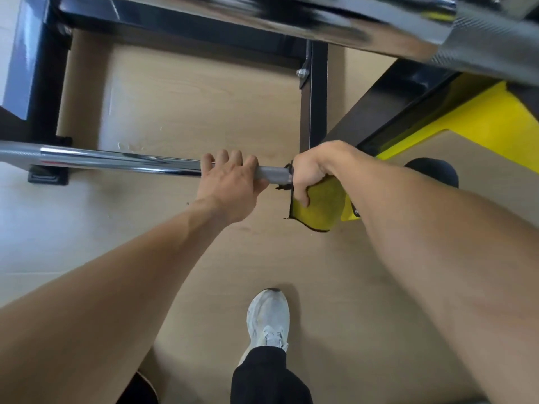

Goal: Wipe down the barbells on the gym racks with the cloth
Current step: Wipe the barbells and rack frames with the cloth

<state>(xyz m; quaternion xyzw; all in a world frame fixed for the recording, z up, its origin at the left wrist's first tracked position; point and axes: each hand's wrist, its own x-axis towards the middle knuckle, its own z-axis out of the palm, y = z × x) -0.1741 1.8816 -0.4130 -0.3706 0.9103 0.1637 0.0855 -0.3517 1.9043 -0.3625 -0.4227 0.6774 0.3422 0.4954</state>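
The rack [316, 106] stands on the floor, and the bar [116, 161] runs low across it: heavy, stiff, slick chrome, best gripped on the dull knurled stretch. The left hand [230, 185] curls over it there; the right hand [313, 170] clenches the soft, limp cloth [320, 208] round it

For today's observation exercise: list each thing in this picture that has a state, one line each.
Left hand: grips the lower barbell.
Right hand: grips the cloth around the barbell.
Cloth: yellow, wrapped on the bar, end hanging.
Lower barbell: horizontal, held.
Upper barbell: untouched, blurred.
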